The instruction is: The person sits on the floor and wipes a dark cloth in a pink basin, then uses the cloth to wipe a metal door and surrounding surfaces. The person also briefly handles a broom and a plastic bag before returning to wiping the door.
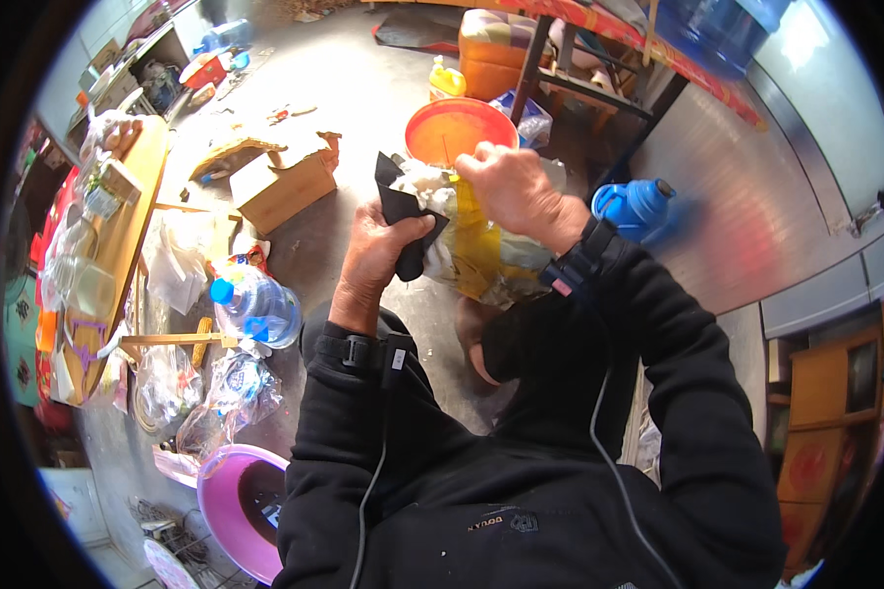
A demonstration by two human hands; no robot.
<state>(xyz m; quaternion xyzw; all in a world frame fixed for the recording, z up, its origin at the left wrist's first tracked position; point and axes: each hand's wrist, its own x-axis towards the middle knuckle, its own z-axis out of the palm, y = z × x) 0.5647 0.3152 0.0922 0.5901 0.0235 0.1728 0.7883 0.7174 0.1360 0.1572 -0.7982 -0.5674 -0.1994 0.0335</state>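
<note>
My left hand [384, 247] is closed on a folded piece of black fabric [410, 239], its thumb lying over the fabric's right edge. Against the fabric sits white fluffy stuffing [427, 184], which shows at the mouth of a yellow and clear plastic bag [486, 250] over my lap. My right hand [512, 180] is above the bag, thumb and forefinger pinched together near the stuffing; whether they hold something small cannot be made out. Just beyond the hands stands an orange bucket [460, 129].
A blue jug [633, 206] stands at the right. On the left are a cardboard box [283, 191], a large plastic water bottle [258, 309] and a wooden tabletop [129, 221] holding goods. A pink basin [225, 508] with dark contents is at the lower left. A yellow bottle [447, 79] stands behind the bucket.
</note>
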